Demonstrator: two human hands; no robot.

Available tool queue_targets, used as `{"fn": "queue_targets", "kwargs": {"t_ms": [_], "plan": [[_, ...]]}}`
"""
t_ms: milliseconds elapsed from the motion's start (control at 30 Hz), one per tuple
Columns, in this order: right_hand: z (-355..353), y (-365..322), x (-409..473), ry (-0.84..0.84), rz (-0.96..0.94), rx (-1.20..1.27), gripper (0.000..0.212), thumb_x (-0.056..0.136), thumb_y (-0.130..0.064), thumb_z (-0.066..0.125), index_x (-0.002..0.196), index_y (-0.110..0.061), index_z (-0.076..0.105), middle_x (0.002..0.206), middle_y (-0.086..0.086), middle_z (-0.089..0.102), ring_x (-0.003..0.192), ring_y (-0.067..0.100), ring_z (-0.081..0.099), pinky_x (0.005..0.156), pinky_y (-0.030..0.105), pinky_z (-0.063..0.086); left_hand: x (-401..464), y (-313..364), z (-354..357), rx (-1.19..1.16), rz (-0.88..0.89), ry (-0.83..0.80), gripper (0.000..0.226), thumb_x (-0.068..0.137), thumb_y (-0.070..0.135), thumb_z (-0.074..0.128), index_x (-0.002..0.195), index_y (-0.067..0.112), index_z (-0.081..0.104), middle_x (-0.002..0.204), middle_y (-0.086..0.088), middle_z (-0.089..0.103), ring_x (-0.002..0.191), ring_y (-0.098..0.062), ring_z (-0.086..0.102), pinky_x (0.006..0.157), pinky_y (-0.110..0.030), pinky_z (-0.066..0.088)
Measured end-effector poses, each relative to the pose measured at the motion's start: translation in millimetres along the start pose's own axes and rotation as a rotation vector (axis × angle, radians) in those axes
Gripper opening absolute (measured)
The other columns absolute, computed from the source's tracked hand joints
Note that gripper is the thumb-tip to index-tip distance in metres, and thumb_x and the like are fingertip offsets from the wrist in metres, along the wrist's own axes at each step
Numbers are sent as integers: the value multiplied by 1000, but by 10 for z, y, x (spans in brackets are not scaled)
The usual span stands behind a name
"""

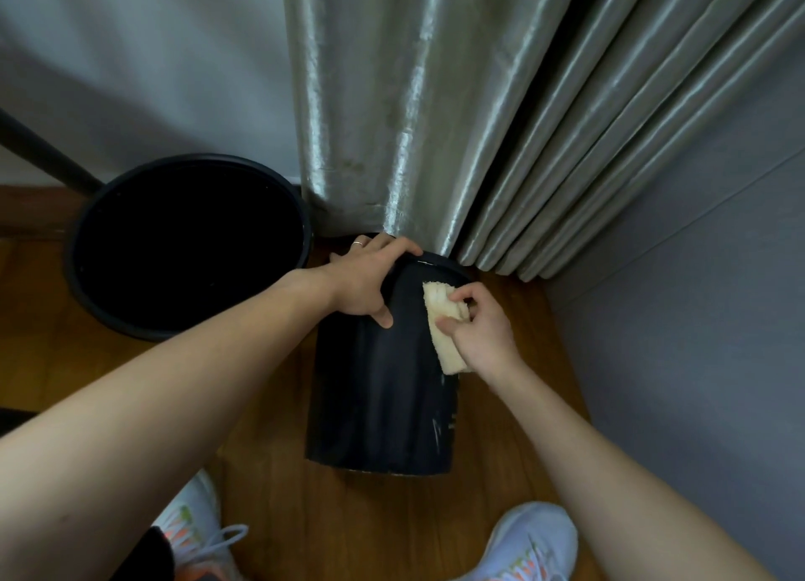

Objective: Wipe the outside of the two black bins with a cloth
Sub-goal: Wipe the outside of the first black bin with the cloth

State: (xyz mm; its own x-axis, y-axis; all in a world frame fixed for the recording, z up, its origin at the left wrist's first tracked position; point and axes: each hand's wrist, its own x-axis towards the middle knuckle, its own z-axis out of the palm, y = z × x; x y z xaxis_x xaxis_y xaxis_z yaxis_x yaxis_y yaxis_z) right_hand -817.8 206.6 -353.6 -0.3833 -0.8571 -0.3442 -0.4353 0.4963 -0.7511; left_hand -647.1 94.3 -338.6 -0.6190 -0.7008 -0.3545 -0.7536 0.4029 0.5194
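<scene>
The wiping of one bin is in hand. At frame centre, a tall black plastic bin [383, 388] stands on the wooden floor [270, 406]. The left hand [370, 279] clamps its far rim, thumb on the wall. The right hand [479, 323] pinches a folded cream cloth [442, 323] against its upper right side. The second round black bin [187, 245] stands open at left, apart. Next, I judge: sweep the cloth down, turning the bin.

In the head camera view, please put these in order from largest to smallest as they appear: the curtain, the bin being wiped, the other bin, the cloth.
1. Curtain.
2 and 3. Bin being wiped and other bin: they look alike in size, and the tilt makes ranking unsure.
4. Cloth, partly covered by the right hand.
</scene>
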Motion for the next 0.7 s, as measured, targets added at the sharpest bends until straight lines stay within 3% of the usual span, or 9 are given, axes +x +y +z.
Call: {"fn": "queue_targets", "kwargs": {"t_ms": [100,167,267,367,467,533,600,700], "plan": [[-58,-23,28,-28,60,145,23,87,-18,70,91,-33,53,111,0,62,95,22,64,77,44,59,-8,-16,-1,-4,8,8,105,54,24,90,135,45,26,142,7,30,132,-28,22,102,-66,30],[-99,-25,29,118,98,313,18,90,-15,67,94,-27,53,113,2,60,94,23,62,76,43,59,-11,-22,-4,-6,10,5,105,55,24,90,135,45,26,142,7,30,132,-28,22,102,-67,30],[-76,9,33,293,192,491,14,92,-16,66,97,-21,53,110,5,59,96,23,62,87,45,56,-13,-5,-8,5,9,-1,104,57,24,89,137,44,26,143,7,29,133,-28,21,101,-67,29],[-6,17,54,215,329,654,17,90,-9,65,97,-21,57,113,8,62,102,24,62,95,44,52,-7,-1,-4,7,11,-6,104,57,24,89,137,44,26,143,7,28,134,-28,21,102,-67,29],[-37,-9,50,58,358,965,35,85,9,52,116,-2,61,114,14,63,104,27,62,96,44,52,-13,-56,-12,-20,13,0,105,56,23,89,136,46,25,141,8,29,132,-28,21,103,-65,29],[-43,8,21,37,319,928,48,81,17,52,124,-4,55,119,14,61,107,28,62,94,43,53,-8,-89,-10,-31,17,0,105,56,23,89,135,46,25,140,8,30,131,-27,21,104,-64,30],[-25,37,-14,62,296,881,49,80,20,58,119,-10,54,120,12,60,106,26,63,93,42,55,0,-86,1,-28,20,0,105,55,24,90,135,46,25,139,8,30,131,-27,21,104,-64,30],[11,78,-13,104,206,623,50,81,10,68,117,-22,52,126,9,58,110,22,61,94,39,54,10,-70,10,-25,15,1,106,55,24,90,135,46,25,141,7,30,132,-28,21,103,-65,30]]}}
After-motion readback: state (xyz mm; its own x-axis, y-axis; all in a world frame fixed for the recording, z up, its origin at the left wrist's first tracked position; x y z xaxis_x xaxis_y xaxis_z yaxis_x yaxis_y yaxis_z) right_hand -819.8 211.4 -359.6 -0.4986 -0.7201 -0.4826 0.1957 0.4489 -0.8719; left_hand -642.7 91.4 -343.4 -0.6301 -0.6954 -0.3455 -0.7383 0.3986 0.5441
